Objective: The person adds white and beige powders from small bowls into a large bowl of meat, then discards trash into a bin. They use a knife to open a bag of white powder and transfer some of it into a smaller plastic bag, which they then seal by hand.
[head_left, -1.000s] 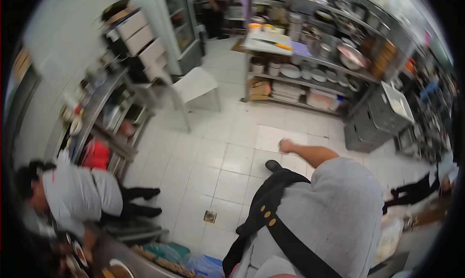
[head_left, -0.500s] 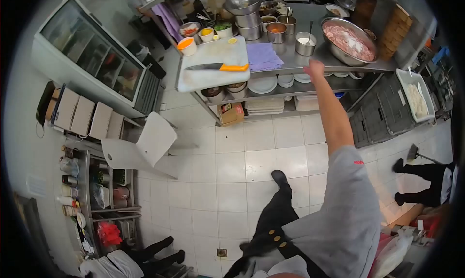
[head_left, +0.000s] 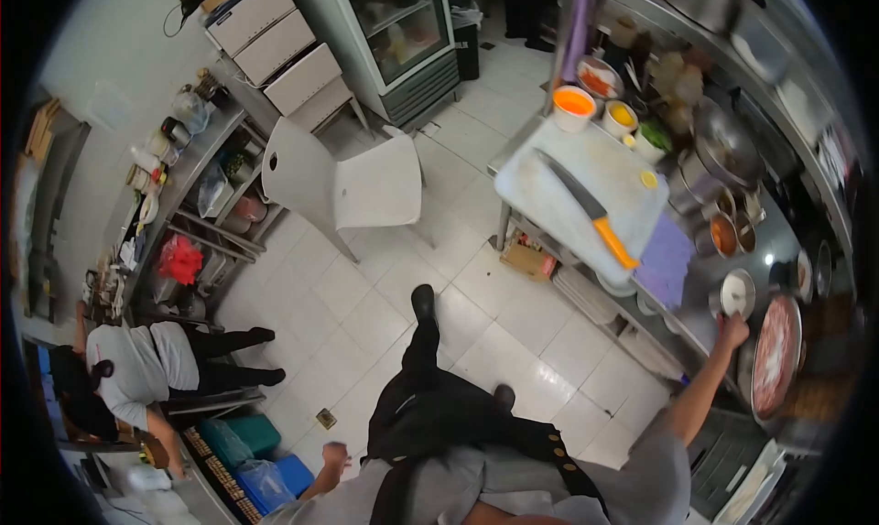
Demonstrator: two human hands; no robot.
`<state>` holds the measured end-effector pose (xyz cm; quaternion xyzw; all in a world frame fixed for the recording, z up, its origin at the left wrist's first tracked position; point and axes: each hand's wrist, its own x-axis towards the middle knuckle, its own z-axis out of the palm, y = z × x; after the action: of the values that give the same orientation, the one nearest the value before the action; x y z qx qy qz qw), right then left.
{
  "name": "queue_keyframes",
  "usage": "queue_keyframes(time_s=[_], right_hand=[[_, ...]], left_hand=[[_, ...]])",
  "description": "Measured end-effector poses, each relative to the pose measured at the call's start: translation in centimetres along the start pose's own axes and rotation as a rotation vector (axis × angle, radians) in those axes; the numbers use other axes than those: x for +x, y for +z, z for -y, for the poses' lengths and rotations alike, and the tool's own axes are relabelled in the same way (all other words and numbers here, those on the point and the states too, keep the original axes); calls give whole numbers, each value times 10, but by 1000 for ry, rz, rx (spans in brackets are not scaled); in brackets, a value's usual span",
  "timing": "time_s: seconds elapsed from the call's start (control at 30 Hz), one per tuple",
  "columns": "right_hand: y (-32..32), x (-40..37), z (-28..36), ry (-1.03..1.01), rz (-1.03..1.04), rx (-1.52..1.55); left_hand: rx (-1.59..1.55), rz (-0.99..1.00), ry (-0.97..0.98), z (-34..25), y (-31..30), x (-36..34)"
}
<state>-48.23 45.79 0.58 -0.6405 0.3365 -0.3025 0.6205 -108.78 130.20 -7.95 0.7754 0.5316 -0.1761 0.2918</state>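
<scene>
My right hand (head_left: 732, 329) is closed at the near rim of a small metal pot (head_left: 720, 301) of white powder; the fingertips are partly hidden. Just beyond that hand stands a large metal bowl (head_left: 756, 406) of raw pink meat with white powder on top. My left hand (head_left: 336, 457) hangs low over the floor, its fingers loosely curled, and I see nothing in it. A white cutting board (head_left: 558, 182) carries a knife (head_left: 586, 205) with an orange handle and a cut piece of lemon (head_left: 648, 179). Beside the board lies a purple cloth (head_left: 666, 261).
White tubs, one with orange contents (head_left: 573, 106), line the board's far edge. A white chair (head_left: 375, 182) stands on the tiled floor (head_left: 476, 296). A co-worker (head_left: 151, 369) is at the left near shelves (head_left: 183, 195). A glass-door fridge (head_left: 398, 40) is behind.
My view has turned left, so the counter now sits at the right. My right hand has reached the pot's rim. My left hand and the co-worker's upper body have come into view.
</scene>
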Motion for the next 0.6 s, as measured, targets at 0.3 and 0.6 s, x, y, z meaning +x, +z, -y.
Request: queue_keyframes(time_s=[0.3, 0.6], right_hand=[[254, -329, 189, 94, 353, -355], [585, -477, 153, 193, 855, -201]], left_hand=[[-490, 603, 1122, -588, -51, 172], [-673, 975, 771, -781, -198, 241]])
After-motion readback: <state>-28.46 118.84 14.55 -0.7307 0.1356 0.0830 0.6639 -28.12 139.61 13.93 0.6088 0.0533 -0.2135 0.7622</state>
